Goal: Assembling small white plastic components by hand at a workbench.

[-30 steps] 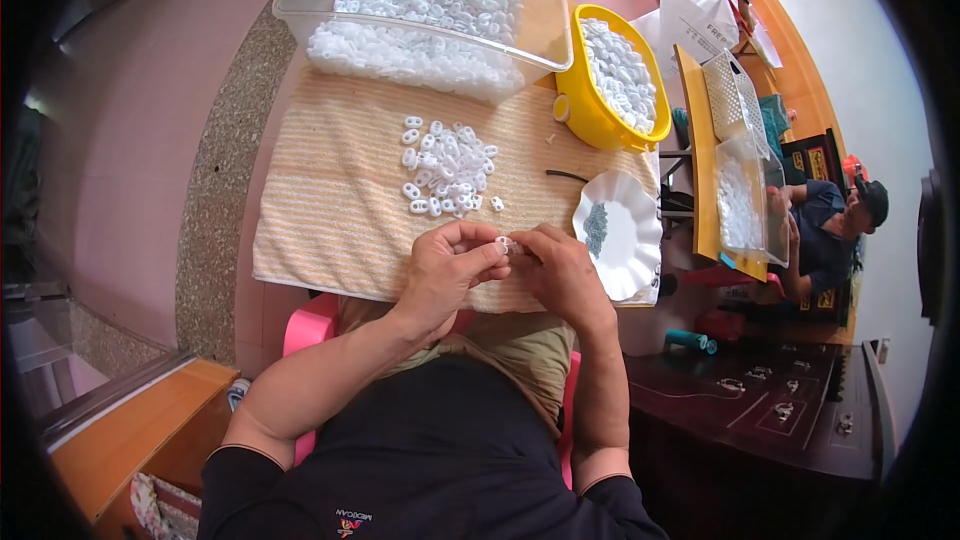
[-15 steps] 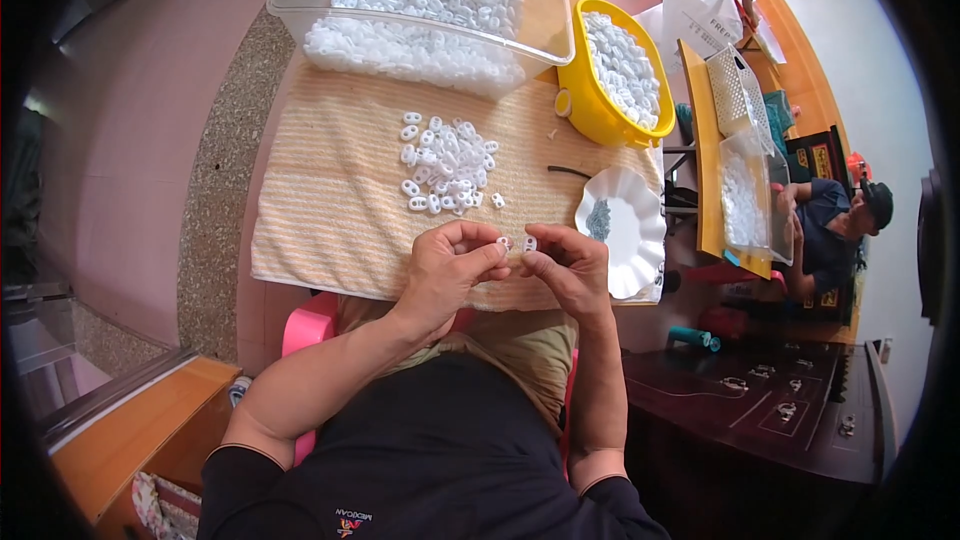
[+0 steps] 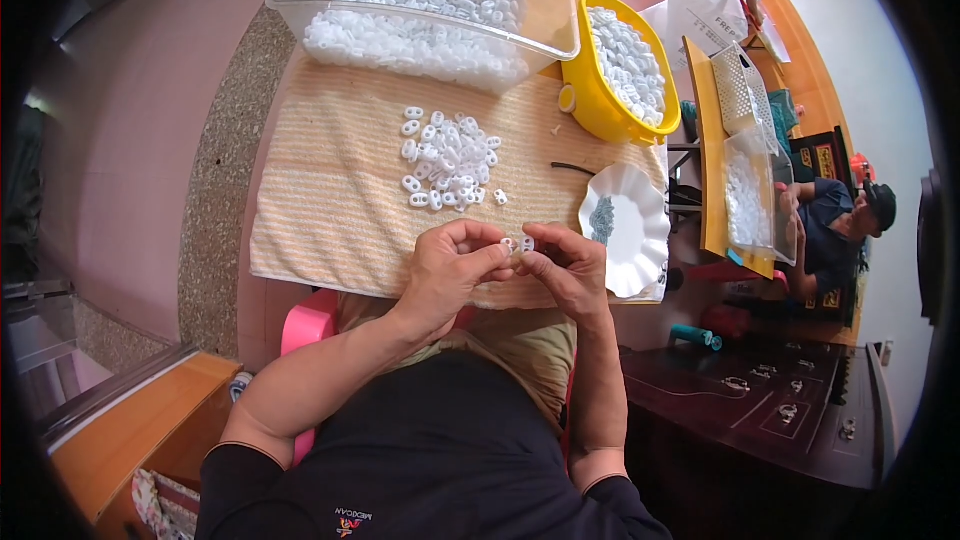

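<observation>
Between thumb and forefinger, my left hand [image 3: 452,265] pinches a small white plastic piece [image 3: 508,244], mostly covered by the fingertips. My right hand [image 3: 572,272] grips another white oval piece with two holes [image 3: 527,243] the same way. Both are held close together over the near edge of the towel; whether they touch I cannot tell. Beyond my hands lies a loose pile of similar two-hole pieces [image 3: 452,155], with a single piece [image 3: 500,197] off to its right. A white scalloped plate [image 3: 637,245] with tiny grey bits [image 3: 602,220] on it sits right of my right hand.
A striped towel [image 3: 330,200] covers the tabletop. At the back stand a clear bin [image 3: 545,25] full of white pieces and a yellow tub [image 3: 600,112] of more. A thin black strip [image 3: 573,168] lies near the plate. Another person [image 3: 835,225] works at a table further right.
The gap between the two held pieces has narrowed as my right hand shifted slightly left. My left hand is almost unmoved. The table scene has shifted slightly in view.
</observation>
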A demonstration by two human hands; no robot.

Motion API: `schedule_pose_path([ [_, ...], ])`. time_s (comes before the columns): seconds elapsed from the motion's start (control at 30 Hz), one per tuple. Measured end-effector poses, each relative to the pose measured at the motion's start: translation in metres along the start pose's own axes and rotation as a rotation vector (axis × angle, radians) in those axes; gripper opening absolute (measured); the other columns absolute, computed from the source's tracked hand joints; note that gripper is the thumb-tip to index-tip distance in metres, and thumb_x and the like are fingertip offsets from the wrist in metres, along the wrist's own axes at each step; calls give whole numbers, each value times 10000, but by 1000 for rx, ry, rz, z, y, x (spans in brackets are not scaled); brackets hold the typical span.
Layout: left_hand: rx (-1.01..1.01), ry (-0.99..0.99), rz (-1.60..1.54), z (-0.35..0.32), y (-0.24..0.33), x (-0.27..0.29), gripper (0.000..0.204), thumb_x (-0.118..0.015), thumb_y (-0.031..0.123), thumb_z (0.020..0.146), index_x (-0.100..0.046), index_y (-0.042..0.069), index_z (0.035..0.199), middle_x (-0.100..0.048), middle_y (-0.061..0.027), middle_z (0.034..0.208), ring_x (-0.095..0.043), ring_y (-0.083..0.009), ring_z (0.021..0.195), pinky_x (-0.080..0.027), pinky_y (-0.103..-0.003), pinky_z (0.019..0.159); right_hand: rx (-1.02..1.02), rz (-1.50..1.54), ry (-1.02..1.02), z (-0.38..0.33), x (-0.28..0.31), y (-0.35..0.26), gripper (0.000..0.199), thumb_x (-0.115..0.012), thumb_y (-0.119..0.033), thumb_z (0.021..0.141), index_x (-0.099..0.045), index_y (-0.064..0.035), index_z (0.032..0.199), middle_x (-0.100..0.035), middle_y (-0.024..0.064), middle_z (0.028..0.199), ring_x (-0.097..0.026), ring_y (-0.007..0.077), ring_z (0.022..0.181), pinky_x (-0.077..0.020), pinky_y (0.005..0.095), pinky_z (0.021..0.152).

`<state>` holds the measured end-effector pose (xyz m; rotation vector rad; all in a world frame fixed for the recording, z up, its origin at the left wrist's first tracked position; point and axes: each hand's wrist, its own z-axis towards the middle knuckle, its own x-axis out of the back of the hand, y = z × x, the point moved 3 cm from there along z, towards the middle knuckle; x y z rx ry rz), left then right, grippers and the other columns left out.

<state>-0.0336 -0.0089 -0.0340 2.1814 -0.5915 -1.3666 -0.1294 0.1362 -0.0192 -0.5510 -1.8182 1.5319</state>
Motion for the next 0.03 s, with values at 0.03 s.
schedule_pose_path([
  [0.03, 0, -5, 0, 0, -1, 1, 134, -653, 42, 850, -594, 7, 965, -658, -71, 834, -649, -126, 715, -545, -239, 677, -1, 0, -1, 0, 0, 0, 295, -640, 36, 850, -599, 40, 1143, -641, 74, 877, -634, 124, 765, -517, 227, 674],
])
